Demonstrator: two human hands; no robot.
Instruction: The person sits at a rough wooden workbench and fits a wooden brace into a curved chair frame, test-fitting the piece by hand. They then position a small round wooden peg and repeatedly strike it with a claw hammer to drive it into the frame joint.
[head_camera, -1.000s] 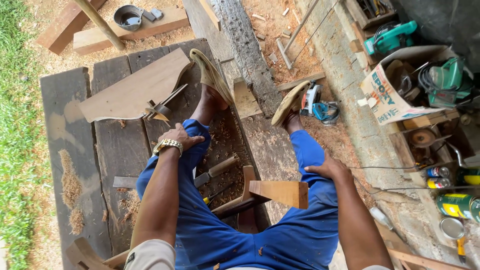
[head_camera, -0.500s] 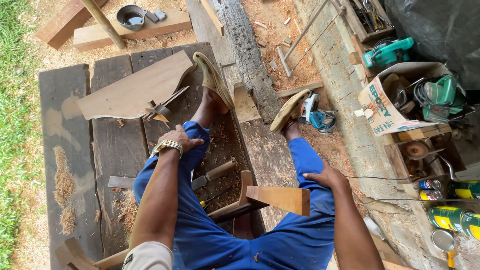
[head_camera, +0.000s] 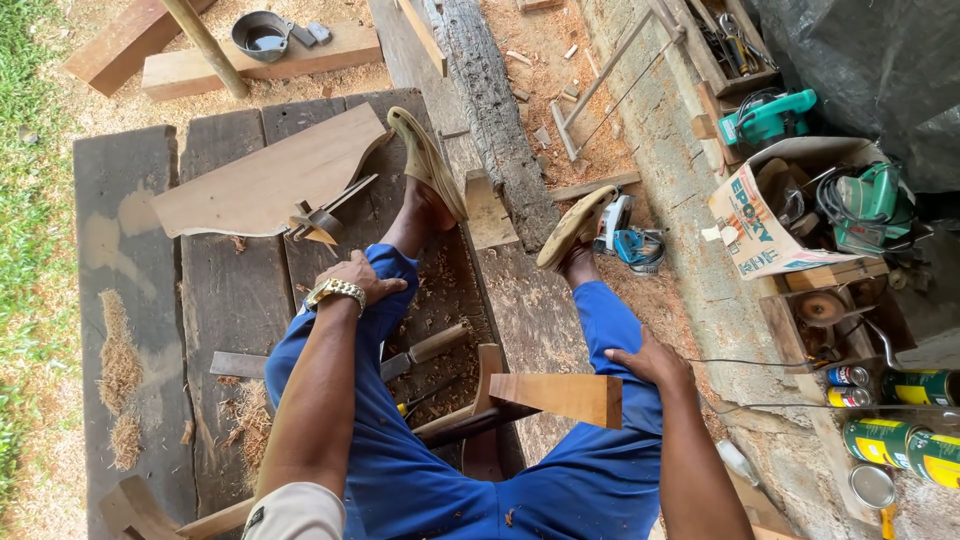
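Observation:
I sit on dark planks in blue trousers, legs stretched out. My left hand (head_camera: 358, 278), with a gold watch on the wrist, rests flat on my left knee and holds nothing. My right hand (head_camera: 648, 360) lies on my right thigh, fingers spread, empty. Between my legs lies a wooden piece (head_camera: 555, 396) with a tapered block sticking out to the right. A chisel with a wooden handle (head_camera: 425, 350) lies on the planks beside my left leg. A curved cut board (head_camera: 262, 182) lies ahead of my left hand.
A blue power tool (head_camera: 630, 243) sits by my right foot. A cardboard box (head_camera: 790, 215) with green tools stands at the right, cans (head_camera: 905, 420) below it. A dark bowl (head_camera: 260, 35) rests on a beam at the far end. Grass borders the left edge.
My view has shifted slightly. Both hands stay resting on my legs.

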